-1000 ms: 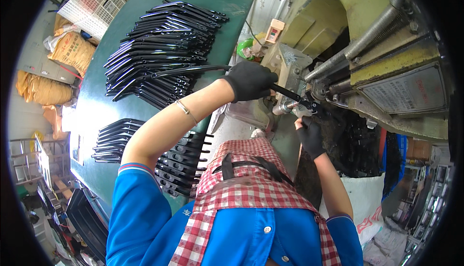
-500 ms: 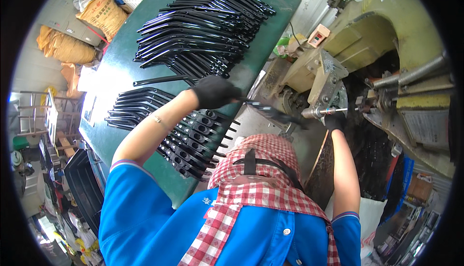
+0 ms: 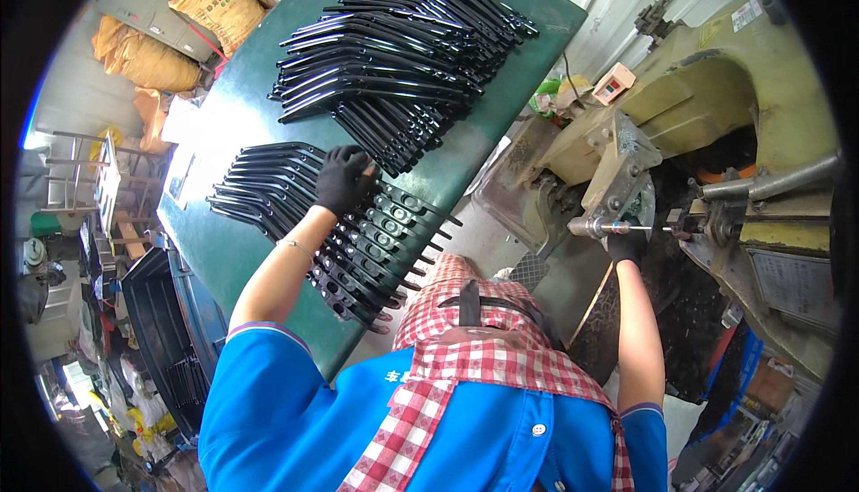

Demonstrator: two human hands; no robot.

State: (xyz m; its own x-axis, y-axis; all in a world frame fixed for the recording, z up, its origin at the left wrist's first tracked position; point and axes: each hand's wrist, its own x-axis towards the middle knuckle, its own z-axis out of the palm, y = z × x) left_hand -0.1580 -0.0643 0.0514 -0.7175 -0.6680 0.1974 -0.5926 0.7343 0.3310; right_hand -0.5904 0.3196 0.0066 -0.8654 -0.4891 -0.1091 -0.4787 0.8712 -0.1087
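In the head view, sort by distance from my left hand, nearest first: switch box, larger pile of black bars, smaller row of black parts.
1. Smaller row of black parts: right at your left hand.
2. Larger pile of black bars: farther up the green table.
3. Switch box: well to the right, past the table's edge.

The worker's left hand [image 3: 344,181], in a black glove, curls over the uppermost piece in the smaller row of black bent bars [image 3: 385,240] on the green table [image 3: 532,72]. A bigger heap of bars [image 3: 385,58] lies just beyond. Over at the olive machine [image 3: 778,72], the gloved right hand [image 3: 628,245] is up against a silver rod [image 3: 589,226]; I can't make out its grip. A checked apron [image 3: 501,374] covers the blue shirt [image 3: 277,398], and yellow sacks [image 3: 219,9] slump past the table.
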